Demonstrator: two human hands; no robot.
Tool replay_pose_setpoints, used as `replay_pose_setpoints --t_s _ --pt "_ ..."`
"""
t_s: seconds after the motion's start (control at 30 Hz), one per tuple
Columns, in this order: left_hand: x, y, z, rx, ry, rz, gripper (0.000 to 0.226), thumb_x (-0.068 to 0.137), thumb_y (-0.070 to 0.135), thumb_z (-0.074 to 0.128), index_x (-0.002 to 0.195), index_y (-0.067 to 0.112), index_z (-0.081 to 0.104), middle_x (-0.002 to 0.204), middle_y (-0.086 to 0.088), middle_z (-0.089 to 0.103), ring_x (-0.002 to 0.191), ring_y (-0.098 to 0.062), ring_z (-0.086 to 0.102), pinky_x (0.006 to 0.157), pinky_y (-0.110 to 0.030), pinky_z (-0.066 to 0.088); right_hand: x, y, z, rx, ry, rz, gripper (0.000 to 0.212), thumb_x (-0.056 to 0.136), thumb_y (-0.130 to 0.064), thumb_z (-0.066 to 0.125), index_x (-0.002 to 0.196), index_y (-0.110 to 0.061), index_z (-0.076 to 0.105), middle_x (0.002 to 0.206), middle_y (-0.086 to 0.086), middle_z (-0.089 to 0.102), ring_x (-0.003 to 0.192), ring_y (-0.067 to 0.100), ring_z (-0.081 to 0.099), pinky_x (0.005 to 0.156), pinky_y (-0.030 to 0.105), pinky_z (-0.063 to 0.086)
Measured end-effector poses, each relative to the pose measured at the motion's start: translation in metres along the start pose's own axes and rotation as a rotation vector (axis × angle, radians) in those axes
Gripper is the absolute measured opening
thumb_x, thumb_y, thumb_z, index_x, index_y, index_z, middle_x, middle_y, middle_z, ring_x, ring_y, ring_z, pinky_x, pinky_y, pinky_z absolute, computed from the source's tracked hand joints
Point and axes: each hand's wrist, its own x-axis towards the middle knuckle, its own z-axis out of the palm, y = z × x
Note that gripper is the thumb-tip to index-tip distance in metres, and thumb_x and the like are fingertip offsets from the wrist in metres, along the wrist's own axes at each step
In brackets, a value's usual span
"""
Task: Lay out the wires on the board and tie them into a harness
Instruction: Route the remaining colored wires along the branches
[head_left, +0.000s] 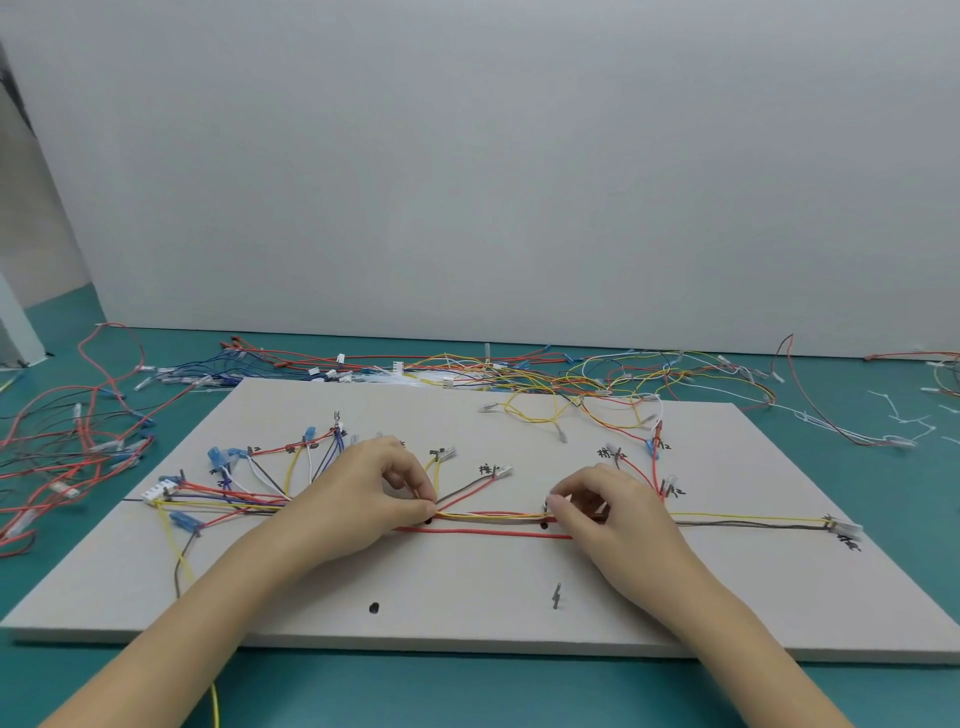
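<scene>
A pale board (467, 597) lies flat on the teal table. Coloured wires fan out over its left half from a white connector (158, 491) and gather into one wire bundle (493, 516) along the middle. A thicker red wire (483, 531) runs just below that bundle. My left hand (363, 493) pinches the bundle at its left end, where the branches meet. My right hand (608, 509) pinches the same bundle further right, thumb and fingers curled on it. Yellow and grey wires (748, 521) carry on to a terminal at the right edge.
Loose wires (519, 366) with connectors lie in a tangle behind the board, and more red and black ones (67, 441) at the left. White cable ties (904, 415) are scattered at the right. A metal pin (556, 596) and a black dot (373, 607) mark the board's near part.
</scene>
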Motion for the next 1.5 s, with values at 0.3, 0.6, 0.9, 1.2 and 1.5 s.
replay_pose_setpoints --t_s 0.3,0.6,0.9,1.2,1.5 --pt "0.001 -0.001 0.001 -0.085 -0.070 -0.012 0.012 0.078 0.014 0.076 0.072 0.024 0.072 0.070 0.004 0.068 0.063 -0.004 0.060 0.063 -0.021 0.050 0.016 -0.015 0.015 -0.518 -0.017 -0.037 0.023 0.093 -0.043 0.045 0.081 -0.024 0.039 0.082 -0.009 0.040 0.084 0.017 0.035 0.075 0.033 0.028" --pt "-0.002 -0.004 0.002 -0.026 -0.020 0.067 0.017 0.080 0.018 0.076 0.074 0.033 0.073 0.084 0.006 0.064 0.082 -0.002 0.057 0.069 -0.009 0.042 0.017 -0.001 -0.025 0.120 -0.191 0.203 0.030 0.087 -0.005 0.048 0.071 -0.021 0.068 0.062 -0.012 0.064 0.066 0.008 0.051 0.067 0.027 0.038" --pt "-0.005 0.001 0.005 0.087 -0.051 0.130 0.029 0.085 0.015 0.067 0.079 0.043 0.074 0.092 0.017 0.057 0.095 0.001 0.050 0.071 -0.011 0.032 0.014 0.005 -0.034 0.192 -0.234 0.211 0.023 0.079 -0.001 0.069 0.069 -0.020 0.076 0.061 -0.005 0.067 0.053 -0.002 0.054 0.051 0.009 0.038" --pt "-0.006 0.004 0.006 0.094 -0.046 0.149 0.030 0.086 0.019 0.070 0.074 0.046 0.072 0.094 0.012 0.059 0.098 -0.003 0.050 0.074 -0.014 0.032 0.010 0.001 -0.040 0.173 -0.268 0.157 0.024 0.075 0.003 0.069 0.065 -0.018 0.076 0.059 -0.007 0.068 0.055 -0.001 0.056 0.052 0.008 0.038" --pt "-0.007 0.003 0.007 0.095 -0.034 0.162 0.026 0.086 0.019 0.069 0.077 0.043 0.073 0.092 0.014 0.058 0.096 0.000 0.049 0.073 -0.012 0.031 0.013 0.012 -0.031 0.093 -0.139 0.122 0.021 0.074 -0.001 0.075 0.068 -0.019 0.067 0.068 -0.004 0.066 0.059 0.004 0.054 0.063 0.022 0.048"
